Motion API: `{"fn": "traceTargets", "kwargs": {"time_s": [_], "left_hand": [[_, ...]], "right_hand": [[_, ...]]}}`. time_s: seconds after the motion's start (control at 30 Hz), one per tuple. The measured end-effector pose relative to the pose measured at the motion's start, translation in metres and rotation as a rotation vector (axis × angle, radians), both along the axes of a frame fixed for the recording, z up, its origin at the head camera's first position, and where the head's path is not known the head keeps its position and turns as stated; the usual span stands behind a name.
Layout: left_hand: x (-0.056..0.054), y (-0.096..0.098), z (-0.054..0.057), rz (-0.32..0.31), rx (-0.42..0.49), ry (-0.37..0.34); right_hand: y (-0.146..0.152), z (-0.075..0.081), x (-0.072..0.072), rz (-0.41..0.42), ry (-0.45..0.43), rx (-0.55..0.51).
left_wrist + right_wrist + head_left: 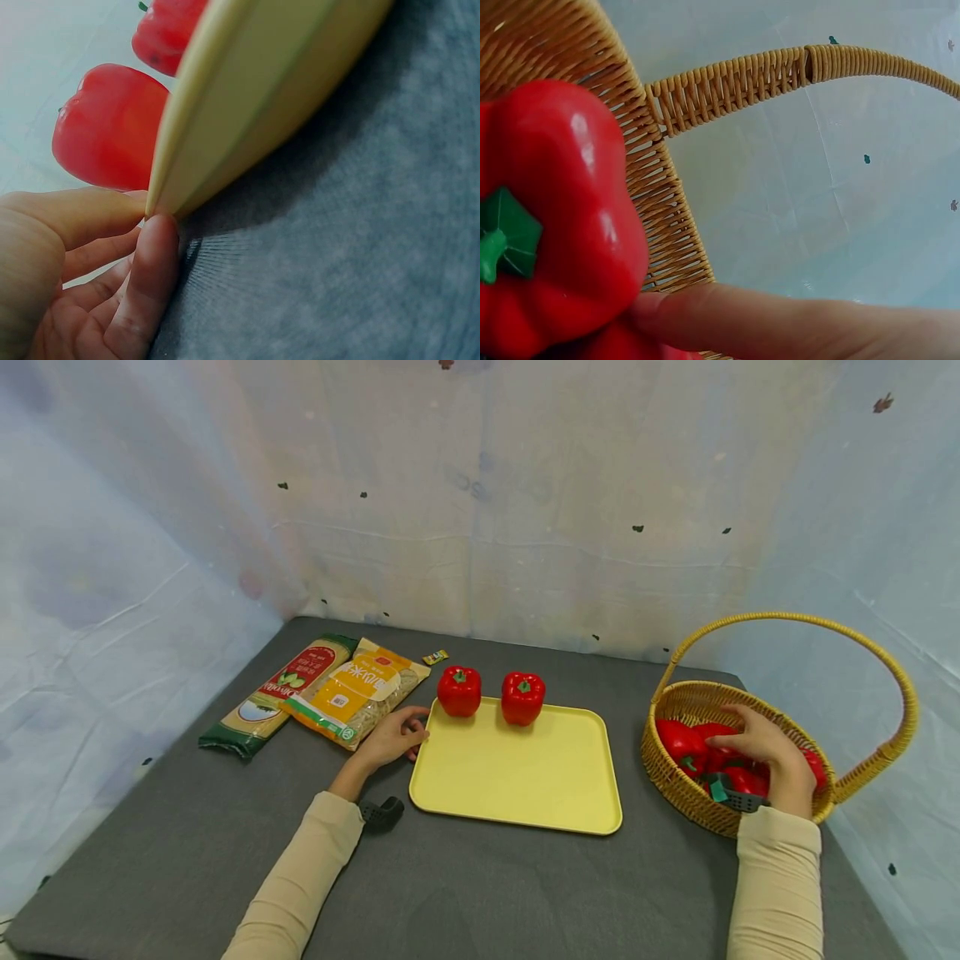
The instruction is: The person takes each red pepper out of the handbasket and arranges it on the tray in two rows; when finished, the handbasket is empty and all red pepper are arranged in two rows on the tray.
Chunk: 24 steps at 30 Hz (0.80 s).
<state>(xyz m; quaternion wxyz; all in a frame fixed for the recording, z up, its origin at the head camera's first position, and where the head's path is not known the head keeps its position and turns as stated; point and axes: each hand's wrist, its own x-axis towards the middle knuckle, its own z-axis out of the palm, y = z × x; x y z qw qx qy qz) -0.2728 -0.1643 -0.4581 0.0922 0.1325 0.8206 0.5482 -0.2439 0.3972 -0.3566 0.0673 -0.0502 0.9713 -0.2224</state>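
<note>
My left hand [392, 737] pinches the left rim of a yellow tray [517, 772] between thumb and fingers; the left wrist view shows the tray's edge [217, 142] from close by. Two red bell peppers stand along the tray's far edge, a left one [459, 692] and a right one [522, 698]. Over at the right, my right hand [763, 745] reaches into a wicker basket [678, 795] of several red bell peppers, its fingers spread. In the right wrist view, one straight finger [727, 319] touches a pepper [577, 202] with a green stem.
Left of the tray lie a green-and-red packet [288, 685] and an orange bag of grain [360, 689], partly overlapping. A small yellow-green wrapper [435, 657] is behind them. The basket's tall handle [780, 617] arches over its opening. A pale curtain [480, 510] hangs behind the grey table [480, 893].
</note>
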Motion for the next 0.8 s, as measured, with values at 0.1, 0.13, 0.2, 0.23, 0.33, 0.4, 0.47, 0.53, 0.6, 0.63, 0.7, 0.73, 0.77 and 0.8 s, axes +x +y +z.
{"fn": "traceTargets", "kwargs": {"time_s": [0.1,0.13,0.2,0.23,0.33,0.4,0.47,0.53,0.6,0.63,0.7,0.73,0.77,0.8], "left_hand": [[0.003,0.001,0.005,-0.006,0.000,0.003],[0.006,0.002,0.009,-0.008,-0.003,0.005],[0.012,0.004,0.017,-0.020,-0.003,0.020],[0.016,0.005,0.022,-0.022,-0.006,0.023],[0.012,0.004,0.016,-0.017,-0.003,0.023],[0.006,0.002,0.007,-0.010,0.003,0.017],[-0.001,0.000,-0.002,0.006,0.004,-0.001],[-0.001,0.000,-0.002,0.013,0.003,-0.007],[-0.001,0.000,-0.001,0.013,0.003,-0.006],[-0.001,0.000,-0.001,0.011,0.002,-0.004],[0.000,0.000,-0.001,0.009,0.003,-0.003],[0.000,0.000,-0.001,0.008,0.002,-0.001],[0.000,0.000,-0.001,0.005,0.001,0.001],[0.000,-0.001,-0.001,0.005,0.000,0.001]], "right_hand": [[0.000,0.000,0.000,0.001,-0.017,0.012],[0.001,0.001,0.000,0.002,-0.021,0.016],[0.001,0.002,0.000,0.006,-0.036,0.020],[0.001,0.002,0.000,0.009,-0.042,0.022],[0.000,0.003,0.001,0.015,-0.064,0.029],[0.000,0.004,0.002,0.019,-0.075,0.036],[-0.001,0.005,0.002,0.021,-0.081,0.046],[-0.001,0.005,0.002,0.018,-0.080,0.054],[-0.001,0.005,0.003,0.006,-0.075,0.056],[-0.002,0.005,0.003,-0.003,-0.073,0.052],[-0.002,0.005,0.003,-0.022,-0.055,0.044],[-0.002,0.005,0.004,-0.031,-0.047,0.037],[-0.001,0.005,0.004,-0.039,-0.032,0.032],[-0.002,0.005,0.004,-0.048,-0.022,0.021]]}}
